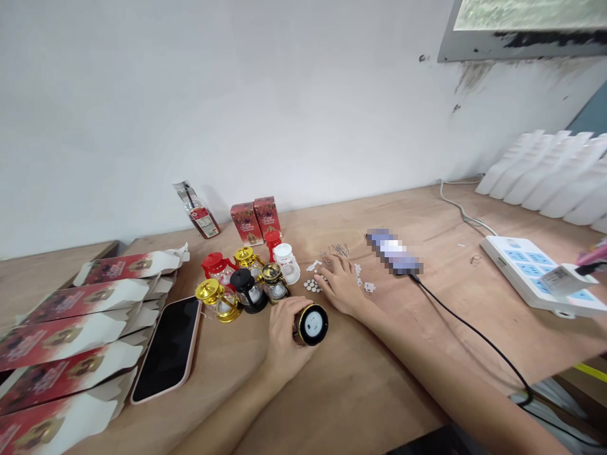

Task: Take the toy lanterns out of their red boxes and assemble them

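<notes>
My left hand (288,335) is wrapped round a small black-and-gold lantern (312,325), tipped so that its round base with a pale centre faces me. My right hand (340,284) lies over a spread of tiny parts, its fingers stretched out and apart. By its fingertips are several small round discs (312,285), thin metal pieces (340,250) and white plastic bits (368,287). Just beyond my left hand several small lanterns stand close together, among them a black one (248,292), a gold one (219,299), a red one (218,268) and a white one (286,263).
Two red printed boxes (256,221) and a bottle (203,218) stand near the wall. Unfolded red cartons (71,338) overlap at left beside a dark-screened phone (168,347). Another phone (393,251) trails a black cable (467,328) near a white power strip (540,272). White plastic forms (550,177) line the right.
</notes>
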A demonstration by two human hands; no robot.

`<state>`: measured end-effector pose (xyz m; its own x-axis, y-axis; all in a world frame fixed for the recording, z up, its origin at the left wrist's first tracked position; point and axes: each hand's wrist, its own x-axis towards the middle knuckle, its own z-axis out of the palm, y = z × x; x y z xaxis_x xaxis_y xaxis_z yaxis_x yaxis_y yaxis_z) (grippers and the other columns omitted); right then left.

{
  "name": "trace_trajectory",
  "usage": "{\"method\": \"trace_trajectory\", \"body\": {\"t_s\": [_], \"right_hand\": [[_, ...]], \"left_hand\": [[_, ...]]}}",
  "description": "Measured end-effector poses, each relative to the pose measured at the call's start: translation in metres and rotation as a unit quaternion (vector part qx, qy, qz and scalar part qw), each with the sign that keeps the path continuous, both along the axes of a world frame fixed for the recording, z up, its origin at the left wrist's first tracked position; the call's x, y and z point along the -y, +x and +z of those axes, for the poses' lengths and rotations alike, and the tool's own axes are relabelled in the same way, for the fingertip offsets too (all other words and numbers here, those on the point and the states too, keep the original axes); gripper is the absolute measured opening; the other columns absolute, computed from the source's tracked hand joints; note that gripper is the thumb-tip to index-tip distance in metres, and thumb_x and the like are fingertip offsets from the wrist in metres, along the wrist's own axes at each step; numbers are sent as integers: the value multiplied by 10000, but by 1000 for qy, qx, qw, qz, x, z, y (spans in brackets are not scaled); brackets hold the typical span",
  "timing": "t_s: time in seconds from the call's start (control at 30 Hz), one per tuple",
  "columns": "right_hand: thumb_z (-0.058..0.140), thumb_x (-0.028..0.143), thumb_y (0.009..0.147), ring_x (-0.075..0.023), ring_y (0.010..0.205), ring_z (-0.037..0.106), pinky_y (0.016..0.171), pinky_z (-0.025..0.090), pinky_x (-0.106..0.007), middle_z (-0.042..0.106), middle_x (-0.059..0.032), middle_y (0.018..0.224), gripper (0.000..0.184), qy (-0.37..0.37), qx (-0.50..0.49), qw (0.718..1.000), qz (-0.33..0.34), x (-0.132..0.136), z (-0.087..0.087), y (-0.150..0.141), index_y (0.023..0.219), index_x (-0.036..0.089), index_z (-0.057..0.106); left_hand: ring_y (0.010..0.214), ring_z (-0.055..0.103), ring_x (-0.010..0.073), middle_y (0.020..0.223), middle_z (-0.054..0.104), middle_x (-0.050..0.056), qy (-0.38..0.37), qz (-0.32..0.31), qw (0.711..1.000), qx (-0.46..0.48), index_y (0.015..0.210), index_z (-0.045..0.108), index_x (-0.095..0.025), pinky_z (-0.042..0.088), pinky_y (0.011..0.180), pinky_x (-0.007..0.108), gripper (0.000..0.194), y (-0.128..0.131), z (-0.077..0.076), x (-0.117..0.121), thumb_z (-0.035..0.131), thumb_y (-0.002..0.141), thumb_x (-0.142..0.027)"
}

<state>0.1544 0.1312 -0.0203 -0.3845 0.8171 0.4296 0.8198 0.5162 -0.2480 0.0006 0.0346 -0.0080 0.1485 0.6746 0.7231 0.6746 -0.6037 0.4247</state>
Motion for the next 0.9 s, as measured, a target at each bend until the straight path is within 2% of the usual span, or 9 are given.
{"method": "trace_trajectory", "body": {"t_s": [0.2, 0.3, 0.47, 0.73, 0.9], "right_hand": [[315, 440, 941, -304, 1229, 332, 970, 292, -518, 455, -123, 1297, 369, -5, 3, 999, -40, 0, -3, -3, 1072, 257, 608], [327, 419, 943, -285, 1206, 362, 965, 314, -481, 470, -124, 1272, 358, 7, -25, 999, -36, 0, -3, -1, 1099, 241, 596], [343, 324, 946, -247, 1147, 408, 954, 338, -411, 517, -95, 1212, 320, 40, -72, 997, -4, 2, 1, 3, 988, 224, 644], [301, 424, 947, -319, 1259, 309, 965, 300, -530, 427, -107, 1343, 372, -23, 0, 999, -46, 2, 1, -1, 1068, 279, 621], [300, 481, 934, -340, 1287, 291, 980, 264, -573, 401, -120, 1374, 394, -27, 18, 998, -49, 0, -2, -3, 1150, 306, 579]], "left_hand": [[925, 592, 212, 962, 633, 57, 2, -2, 1000, -3, 1043, 494, -214, 470, 794, 356, 375, 1, 1, 0, 618, 697, -141], [934, 590, 210, 969, 631, 59, 0, -2, 1000, -4, 1045, 495, -212, 469, 797, 353, 375, 0, 0, 0, 619, 698, -140], [929, 594, 207, 968, 635, 58, 2, 0, 1000, -6, 1044, 500, -207, 466, 799, 348, 374, 0, 1, 0, 623, 695, -149], [929, 604, 223, 963, 644, 64, -3, 0, 1000, -20, 1044, 486, -219, 464, 793, 367, 358, 0, 1, 1, 599, 709, -158], [932, 598, 217, 966, 642, 60, 5, -5, 1000, -18, 1049, 483, -220, 465, 795, 362, 378, 0, 0, 0, 603, 699, -137]]}}
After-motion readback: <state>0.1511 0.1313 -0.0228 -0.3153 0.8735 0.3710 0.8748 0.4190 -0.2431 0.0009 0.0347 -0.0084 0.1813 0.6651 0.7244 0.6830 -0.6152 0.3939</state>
